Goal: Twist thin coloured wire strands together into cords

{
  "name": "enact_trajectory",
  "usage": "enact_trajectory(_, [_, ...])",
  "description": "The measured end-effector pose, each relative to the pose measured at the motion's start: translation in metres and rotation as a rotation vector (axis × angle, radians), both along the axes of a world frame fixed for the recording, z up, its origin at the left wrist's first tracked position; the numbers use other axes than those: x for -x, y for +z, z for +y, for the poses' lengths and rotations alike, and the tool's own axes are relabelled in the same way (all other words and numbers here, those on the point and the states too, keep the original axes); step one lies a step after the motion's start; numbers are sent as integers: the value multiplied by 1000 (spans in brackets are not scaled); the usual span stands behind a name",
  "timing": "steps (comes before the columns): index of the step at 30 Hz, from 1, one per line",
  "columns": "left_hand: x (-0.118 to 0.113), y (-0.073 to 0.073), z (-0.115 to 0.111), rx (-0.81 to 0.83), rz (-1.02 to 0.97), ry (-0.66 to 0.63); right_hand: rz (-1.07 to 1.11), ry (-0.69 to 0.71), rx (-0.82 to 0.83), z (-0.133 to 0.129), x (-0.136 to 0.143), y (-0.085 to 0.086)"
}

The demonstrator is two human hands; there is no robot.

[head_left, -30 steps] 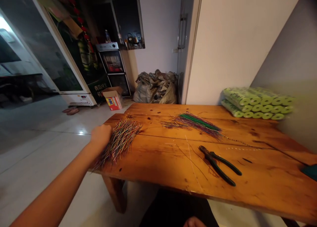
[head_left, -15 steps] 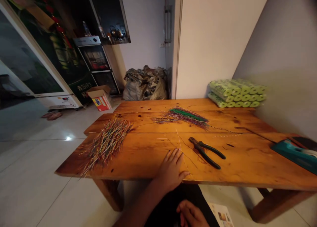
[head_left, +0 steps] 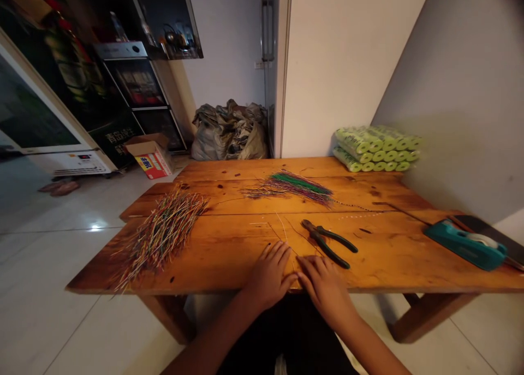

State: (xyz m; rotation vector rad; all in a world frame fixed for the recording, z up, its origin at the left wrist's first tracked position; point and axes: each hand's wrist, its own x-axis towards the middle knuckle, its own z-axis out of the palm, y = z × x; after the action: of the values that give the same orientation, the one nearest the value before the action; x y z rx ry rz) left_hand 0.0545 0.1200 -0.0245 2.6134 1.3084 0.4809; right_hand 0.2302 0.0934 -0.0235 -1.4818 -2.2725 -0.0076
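My left hand (head_left: 268, 274) lies on the wooden table near its front edge, fingers stretched out. Beside it my right hand (head_left: 323, 285) rests with its fingers laid on the wood, the two thumbs almost meeting. A thin pale wire (head_left: 282, 226) runs up from between the hands; whether either thumb presses on it I cannot tell. Cutting pliers (head_left: 329, 245) with dark green handles lie just beyond my right hand, jaws pointing left. Further left is a loose heap of multicoloured wires (head_left: 167, 227). A second bundle of green and purple wires (head_left: 303, 185) lies farther back.
A teal tape dispenser (head_left: 462, 244) stands at the table's right end. Packs of green-wrapped rolls (head_left: 376, 148) are stacked at the back right. Beyond the table (head_left: 229, 255) are a cardboard box (head_left: 151, 159) and a large grey sack (head_left: 229, 132) on the floor.
My right hand has come up from my lap onto the table beside the left. My left hand stays on the wood. The view has shifted slightly to the right.
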Motion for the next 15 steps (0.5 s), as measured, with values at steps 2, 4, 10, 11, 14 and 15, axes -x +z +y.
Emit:
enact_trajectory(2, [0,-1,0,-6,2,0,-65,-12,-19,0,2,-7])
enact_trajectory(4, [0,-2,1,-11,-1,4,-91,-19,-46,-2,4,-10])
enact_trajectory(10, [0,-4,3,-44,0,4,-92,-33,-42,-5,6,-14])
enact_trajectory(11, [0,-4,3,-44,-3,2,-83,-36,-45,-5,6,-15])
enact_trajectory(14, [0,-4,3,-34,-9,-5,-69,-48,-53,-4,8,-16])
enact_trajectory(15, [0,-4,3,-31,-10,-4,-69,-48,-49,-4,8,-15])
